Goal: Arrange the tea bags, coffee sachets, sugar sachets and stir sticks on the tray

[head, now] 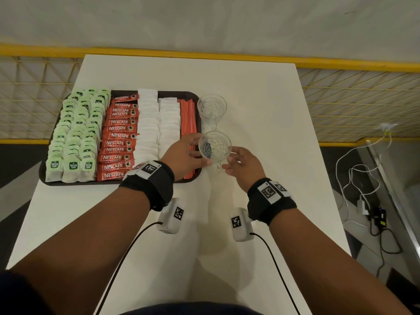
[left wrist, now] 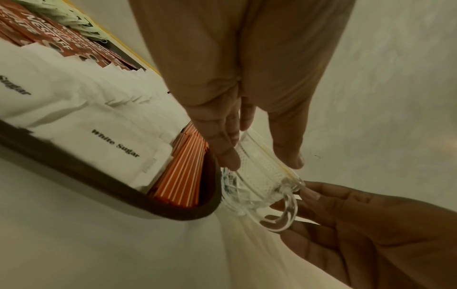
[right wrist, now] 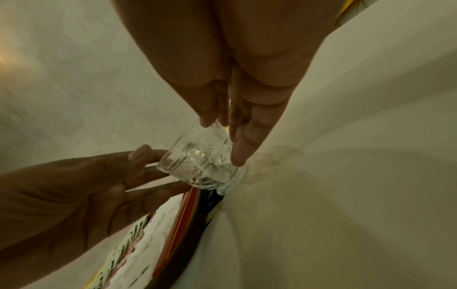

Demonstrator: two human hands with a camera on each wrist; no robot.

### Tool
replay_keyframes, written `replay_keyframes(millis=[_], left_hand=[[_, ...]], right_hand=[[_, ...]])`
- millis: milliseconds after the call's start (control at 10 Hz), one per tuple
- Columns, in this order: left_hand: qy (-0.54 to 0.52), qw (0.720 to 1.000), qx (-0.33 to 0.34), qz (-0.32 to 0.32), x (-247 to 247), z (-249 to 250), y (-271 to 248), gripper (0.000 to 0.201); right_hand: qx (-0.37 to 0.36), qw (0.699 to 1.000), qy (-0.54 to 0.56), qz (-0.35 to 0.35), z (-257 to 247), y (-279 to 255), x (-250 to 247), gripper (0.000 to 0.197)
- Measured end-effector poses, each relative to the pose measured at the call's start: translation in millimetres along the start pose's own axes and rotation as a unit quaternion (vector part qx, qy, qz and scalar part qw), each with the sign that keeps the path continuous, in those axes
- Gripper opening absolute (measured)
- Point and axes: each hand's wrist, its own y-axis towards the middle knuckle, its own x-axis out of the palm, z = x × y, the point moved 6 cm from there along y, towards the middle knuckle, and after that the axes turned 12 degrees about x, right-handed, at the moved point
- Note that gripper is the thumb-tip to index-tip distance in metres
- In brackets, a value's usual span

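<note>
A dark tray [head: 43, 176] holds rows of green tea bags [head: 75, 137], red coffee sachets [head: 118, 137], white sugar sachets [head: 156, 123] and orange stir sticks [head: 187, 117]. Right against the tray's right rim is a clear glass cup [head: 214, 146]. My left hand [head: 197, 151] holds its left side between fingers and thumb. My right hand [head: 229, 159] pinches it at the handle side. The left wrist view shows the cup [left wrist: 259, 181] under my left hand [left wrist: 259, 158], beside the stir sticks [left wrist: 183, 176]. In the right wrist view my right hand [right wrist: 222, 136] grips the cup [right wrist: 200, 162].
A second glass cup [head: 211, 108] stands just beyond the held one, by the tray's far right corner. The white table [head: 261, 110] stretches bare to the right and towards me. A yellow mesh railing [head: 341, 98] runs behind it; cables lie on the floor at right.
</note>
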Motion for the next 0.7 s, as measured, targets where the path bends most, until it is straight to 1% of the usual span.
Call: replay_keyframes(millis=[100, 200, 300, 500, 600, 700], left_hand=[[0.009, 1.0, 0.0, 0.0, -0.7, 0.6, 1.5, 0.084], [0.027, 1.0, 0.008, -0.003, -1.2, 1.8, 2.1, 0.079], [0.032, 0.999, 0.008, 0.006, -1.6, 0.7, 2.7, 0.075], [0.018, 1.0, 0.008, 0.008, -1.3, 2.8, 1.8, 0.075], [0.021, 1.0, 0.0, -0.002, -1.2, 1.1, 0.0, 0.08], [0.027, 1.0, -0.001, -0.001, -6.7, 2.5, -5.1, 0.084]], right_hand=[[0.005, 1.0, 0.024, 0.008, 4.0, -0.1, 2.4, 0.029], [0.002, 1.0, 0.028, 0.013, 6.4, 0.9, 3.0, 0.027], [0.001, 1.0, 0.021, 0.019, 6.4, 2.7, 1.8, 0.027], [0.0, 1.0, 0.014, 0.017, 3.3, 0.8, 2.0, 0.026], [-0.003, 1.0, 0.008, 0.016, 2.3, -1.7, 1.0, 0.023], [-0.008, 0.999, 0.0, 0.041, -2.8, -5.2, -5.6, 0.024]])
